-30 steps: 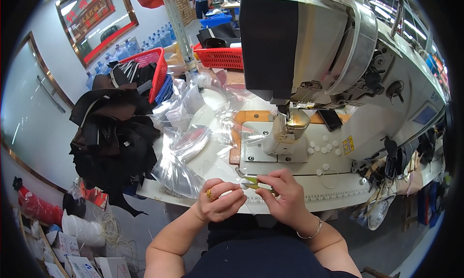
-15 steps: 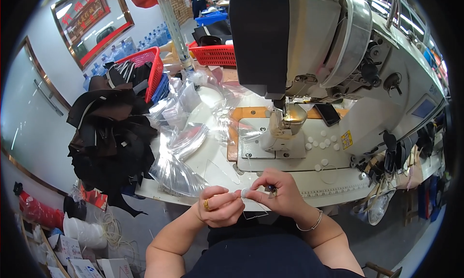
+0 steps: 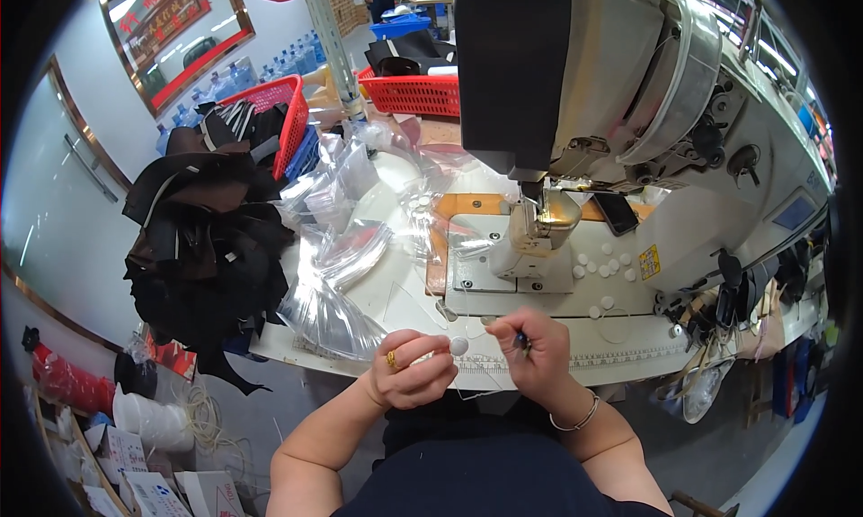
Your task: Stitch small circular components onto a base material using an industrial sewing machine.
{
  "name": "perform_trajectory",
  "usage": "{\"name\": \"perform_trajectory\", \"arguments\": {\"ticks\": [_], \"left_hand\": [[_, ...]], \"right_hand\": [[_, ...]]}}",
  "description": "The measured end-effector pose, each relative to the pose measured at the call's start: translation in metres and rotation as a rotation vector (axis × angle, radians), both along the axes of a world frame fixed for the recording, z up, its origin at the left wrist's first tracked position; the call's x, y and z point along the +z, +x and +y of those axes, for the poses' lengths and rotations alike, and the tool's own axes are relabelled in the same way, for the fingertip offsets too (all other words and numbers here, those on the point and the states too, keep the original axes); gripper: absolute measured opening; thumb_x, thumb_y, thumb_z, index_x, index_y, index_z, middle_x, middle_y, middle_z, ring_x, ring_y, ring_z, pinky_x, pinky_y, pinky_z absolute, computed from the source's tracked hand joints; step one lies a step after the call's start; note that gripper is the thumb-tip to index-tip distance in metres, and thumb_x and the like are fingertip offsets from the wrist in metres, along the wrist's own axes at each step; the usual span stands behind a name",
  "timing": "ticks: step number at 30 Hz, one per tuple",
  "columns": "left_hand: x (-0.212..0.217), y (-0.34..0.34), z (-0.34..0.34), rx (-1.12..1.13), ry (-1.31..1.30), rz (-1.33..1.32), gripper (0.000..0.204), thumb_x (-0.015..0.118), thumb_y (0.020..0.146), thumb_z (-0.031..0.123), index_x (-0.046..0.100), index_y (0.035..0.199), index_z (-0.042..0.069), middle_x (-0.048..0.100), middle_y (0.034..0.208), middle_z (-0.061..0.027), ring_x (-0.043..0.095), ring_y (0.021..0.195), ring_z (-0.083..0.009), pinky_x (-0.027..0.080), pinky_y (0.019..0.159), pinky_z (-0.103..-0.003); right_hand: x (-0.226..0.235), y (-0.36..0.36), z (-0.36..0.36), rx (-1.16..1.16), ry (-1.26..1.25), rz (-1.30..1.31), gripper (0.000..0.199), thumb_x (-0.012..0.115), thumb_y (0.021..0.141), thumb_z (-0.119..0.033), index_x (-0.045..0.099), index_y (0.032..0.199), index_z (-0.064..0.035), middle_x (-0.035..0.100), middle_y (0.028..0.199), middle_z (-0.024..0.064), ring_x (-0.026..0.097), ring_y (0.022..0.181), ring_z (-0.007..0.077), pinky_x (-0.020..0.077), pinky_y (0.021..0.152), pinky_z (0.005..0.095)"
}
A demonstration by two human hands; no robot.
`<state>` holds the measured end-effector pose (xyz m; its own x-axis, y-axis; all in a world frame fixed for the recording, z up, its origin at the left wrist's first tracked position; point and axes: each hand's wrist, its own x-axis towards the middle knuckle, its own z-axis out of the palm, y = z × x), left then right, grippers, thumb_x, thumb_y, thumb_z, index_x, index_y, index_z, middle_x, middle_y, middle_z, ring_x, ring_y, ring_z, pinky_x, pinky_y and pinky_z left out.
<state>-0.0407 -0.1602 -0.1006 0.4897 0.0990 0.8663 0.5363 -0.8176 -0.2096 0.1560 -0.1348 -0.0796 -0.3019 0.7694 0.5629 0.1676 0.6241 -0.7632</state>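
I am pinching a white disc (image 3: pixel 458 345) in my left grip (image 3: pixel 415 366); my right grip (image 3: pixel 532 355), at three o'clock, is closing on a small dark tool (image 3: pixel 520 339).

A white worktable (image 3: pixel 378 310) carries a large industrial sewing machine (image 3: pixel 629 85); red plastic baskets (image 3: pixel 413 94) stand behind it; dark leather pieces (image 3: pixel 207 247) hang heaped at the table's left; a pale wall holds a red-framed board (image 3: pixel 171 31); blue water bottles (image 3: pixel 225 81) line the floor.

Yellow tool gone; left hand (image 3: pixel 412 369) now pinches white disc (image 3: pixel 458 345) (round)
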Motion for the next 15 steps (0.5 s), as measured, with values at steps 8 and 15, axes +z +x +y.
{"name": "perform_trajectory", "arguments": {"ticks": [8, 15], "left_hand": [[0.028, -0.028, 0.014, 0.39, -0.905, -0.499, 0.016, 0.06, 0.073, -0.003, 0.062, 0.088, 0.003, 0.063, 0.079, -0.0087, 0.06, 0.069, -0.0149, 0.048, 0.062, -0.027], [0.078, -0.114, 0.129, 0.202, -1.592, -0.589, 0.017, 0.061, 0.077, 0.014, 0.059, 0.086, 0.0, 0.059, 0.071, -0.0035, 0.056, 0.061, -0.0088, 0.045, 0.055, -0.021]], "right_hand": [[-0.032, 0.039, 0.017, -0.216, -0.121, 0.079, 0.012, 0.061, 0.08, -0.01, 0.058, 0.074, -0.001, 0.05, 0.059, 0.0035, 0.042, 0.051, 0.0075, 0.0342, 0.049, 0.0206], [-0.056, 0.066, 0.011, -0.335, -0.27, -0.027, 0.016, 0.06, 0.08, -0.009, 0.056, 0.07, 0.0023, 0.054, 0.059, 0.0057, 0.045, 0.052, 0.0103, 0.0374, 0.051, 0.0231]]}}
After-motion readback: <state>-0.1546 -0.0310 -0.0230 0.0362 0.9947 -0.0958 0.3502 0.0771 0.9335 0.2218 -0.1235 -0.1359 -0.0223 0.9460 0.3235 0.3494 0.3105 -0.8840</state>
